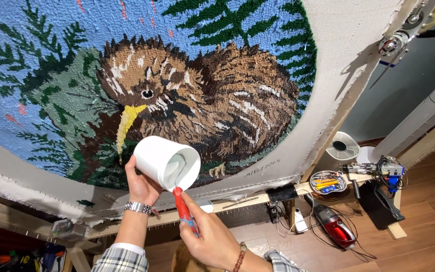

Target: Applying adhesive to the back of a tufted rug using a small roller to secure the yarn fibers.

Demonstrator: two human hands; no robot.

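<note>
Above your hands hung the large round tufted rug (pixel 177 75) of blue, green and brown yarn, stretched on off-white backing cloth (pixel 338 65) over a pale wooden frame (pixel 237 202). It showed a brown long-beaked bird with a yellow beak among dark green fern fronds against a blue ground, and it filled most of your view.

Lower right, on the brown wooden floor (pixel 429 216), stood a tall white tower fan (pixel 424 118) leaning along the wall, with a small round white desk fan (pixel 343 146) just beside its foot. Near these lay a red handheld vacuum cleaner (pixel 334 226) with its black cord trailing, and a round tray of coloured tools (pixel 328 181) rested on the frame's ledge.

You held the white cylindrical plastic tub (pixel 167 162) tilted in front of the rug's lower edge, its open mouth turned toward you. Your left hand (pixel 142 184) was wrapped around the tub's back and underside, a metal watch on that wrist. Your right hand (pixel 207 236) was closed around the red handle of a brush (pixel 183 206), a beaded bracelet at the wrist. The brush's pale head reached up inside the tub, touching its inner wall.
</note>
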